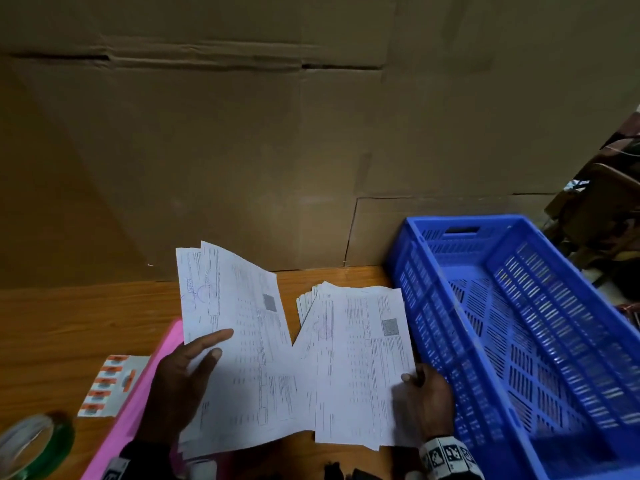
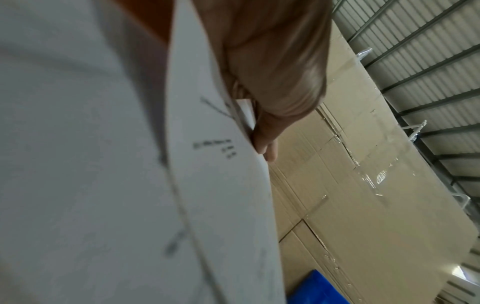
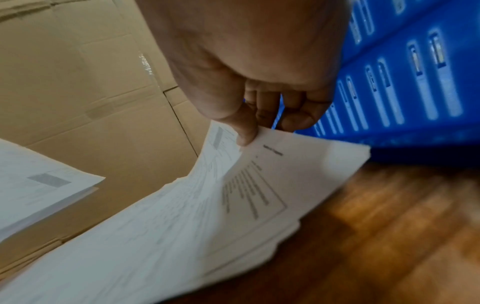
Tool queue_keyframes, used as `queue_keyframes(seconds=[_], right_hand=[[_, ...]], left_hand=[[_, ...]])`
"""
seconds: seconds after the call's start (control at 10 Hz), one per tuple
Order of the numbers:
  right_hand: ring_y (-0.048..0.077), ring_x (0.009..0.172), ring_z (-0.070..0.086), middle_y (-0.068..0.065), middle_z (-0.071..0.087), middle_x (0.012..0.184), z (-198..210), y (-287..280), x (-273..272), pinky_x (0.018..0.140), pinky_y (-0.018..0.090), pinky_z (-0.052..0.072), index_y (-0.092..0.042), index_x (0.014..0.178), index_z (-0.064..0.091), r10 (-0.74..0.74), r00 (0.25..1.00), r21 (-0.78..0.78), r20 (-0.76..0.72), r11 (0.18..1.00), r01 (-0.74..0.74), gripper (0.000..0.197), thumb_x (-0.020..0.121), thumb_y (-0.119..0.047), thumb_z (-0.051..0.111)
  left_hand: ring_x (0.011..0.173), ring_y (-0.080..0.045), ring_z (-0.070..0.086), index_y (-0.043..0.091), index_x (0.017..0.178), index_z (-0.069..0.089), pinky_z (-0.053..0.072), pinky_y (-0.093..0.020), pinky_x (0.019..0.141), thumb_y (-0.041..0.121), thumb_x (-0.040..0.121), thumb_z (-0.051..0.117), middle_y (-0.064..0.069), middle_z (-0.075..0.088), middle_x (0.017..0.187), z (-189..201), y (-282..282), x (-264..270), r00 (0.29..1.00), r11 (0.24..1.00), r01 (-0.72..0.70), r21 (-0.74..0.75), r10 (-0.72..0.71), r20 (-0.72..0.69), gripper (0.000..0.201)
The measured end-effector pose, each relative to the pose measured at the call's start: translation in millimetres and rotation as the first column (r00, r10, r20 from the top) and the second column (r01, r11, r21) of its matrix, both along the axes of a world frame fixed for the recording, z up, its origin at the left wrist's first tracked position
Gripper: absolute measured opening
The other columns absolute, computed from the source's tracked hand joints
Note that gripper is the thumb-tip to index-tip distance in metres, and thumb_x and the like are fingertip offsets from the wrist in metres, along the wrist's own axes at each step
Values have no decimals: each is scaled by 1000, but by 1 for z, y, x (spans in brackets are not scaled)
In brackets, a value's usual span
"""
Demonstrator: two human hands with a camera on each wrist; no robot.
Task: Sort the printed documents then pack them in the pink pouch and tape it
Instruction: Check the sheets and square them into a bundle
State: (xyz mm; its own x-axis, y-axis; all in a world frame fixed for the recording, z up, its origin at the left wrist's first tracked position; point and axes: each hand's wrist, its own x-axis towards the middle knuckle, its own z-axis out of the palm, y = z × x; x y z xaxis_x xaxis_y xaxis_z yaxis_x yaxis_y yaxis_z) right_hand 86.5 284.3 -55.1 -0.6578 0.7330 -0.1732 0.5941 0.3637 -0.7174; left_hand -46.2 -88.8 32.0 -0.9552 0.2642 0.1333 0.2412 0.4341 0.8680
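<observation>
cardboard wall — wooden table

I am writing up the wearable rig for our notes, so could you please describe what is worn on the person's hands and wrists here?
Both hands are bare, with no gloves or rings visible. The right hand has a white wrist band printed with black square fiducial-style markers. The left hand emerges from a dark cuff or strap with a small white-edged patch; its details are too dim to read.

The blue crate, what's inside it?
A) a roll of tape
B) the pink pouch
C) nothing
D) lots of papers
C, the blue crate shows only its bare slotted floor and walls; the printed documents are beside it, in the hands.
</observation>
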Motion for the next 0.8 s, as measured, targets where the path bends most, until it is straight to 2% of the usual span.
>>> queue_keyframes(seconds=[0.1,0.2,0.3,0.4,0.5,0.6,0.7,0.8], right_hand=[[19,71,55,-7,54,74,21,-5,0,64,15,36,-17,88,56,-11,988,76,-152,997,22,10,97,-14,57],[19,77,58,0,60,80,43,-10,-6,67,28,43,-22,88,55,-22,918,23,-397,999,34,15,100,-13,56],[21,89,68,1,72,91,64,-8,-16,78,40,53,-21,97,60,-112,843,-239,-526,971,-20,11,100,-11,58],[17,84,71,4,75,89,87,-15,-24,79,38,54,-7,100,60,-117,816,-413,-566,897,-157,3,100,-7,57],[44,101,65,28,66,101,97,-31,-33,89,46,54,-2,109,59,-26,826,-481,-564,823,-303,13,100,-11,60],[45,106,63,27,66,108,86,-45,-41,96,53,54,-11,111,63,110,851,-450,-514,810,-377,19,98,-25,63],[51,97,61,32,62,103,75,-54,-45,91,62,53,-17,101,61,213,872,-422,-440,809,-410,34,89,-49,65],[27,73,60,9,64,79,61,-52,-45,64,33,52,-19,83,56,189,890,-409,-415,835,-368,23,94,-36,68]], left_hand=[[122,4,54,36,117,68,41,-32,103,53,89,45,28,63,123,-8,-3,-9,1000,1000,16,21,-16,1,40],[122,5,53,36,116,68,40,-34,105,52,88,44,26,64,123,-8,0,-9,1000,999,10,36,-9,-18,41],[123,6,52,36,118,67,39,-35,108,57,87,42,24,64,125,-7,5,-9,1000,999,6,41,-6,18,45],[124,7,51,36,121,66,37,-37,111,65,86,41,29,62,125,0,13,-7,998,997,46,65,-49,51,51],[124,6,52,40,122,65,36,-37,111,77,83,41,29,61,126,11,23,-2,991,989,105,106,-113,69,59],[113,15,51,60,115,58,37,-28,102,98,60,39,33,55,125,24,35,3,989,993,101,55,-106,107,69],[117,-7,55,29,133,54,41,-35,102,78,65,66,16,54,131,27,45,5,986,997,-7,-72,19,168,84],[129,-27,51,15,139,52,38,-45,107,34,87,71,-8,53,143,20,46,3,967,979,-129,-160,160,196,58]])
